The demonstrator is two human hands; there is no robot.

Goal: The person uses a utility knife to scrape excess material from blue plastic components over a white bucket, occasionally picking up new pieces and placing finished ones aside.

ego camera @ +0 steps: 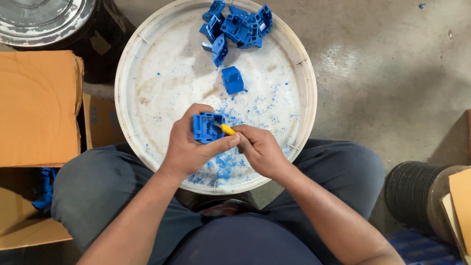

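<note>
While a blue plastic part (207, 127) is gripped in the left hand (189, 147) above the near side of a round white tray (147, 88), a yellow-handled tool (227, 129) is pinched in the right hand (260, 149) and set against its edge. The part is boxy, open-faced and ribbed inside. Blue shavings (223, 164) are scattered beneath; a loose blue block (232, 80) and a heap of similar pieces (238, 24) are seen farther up.
</note>
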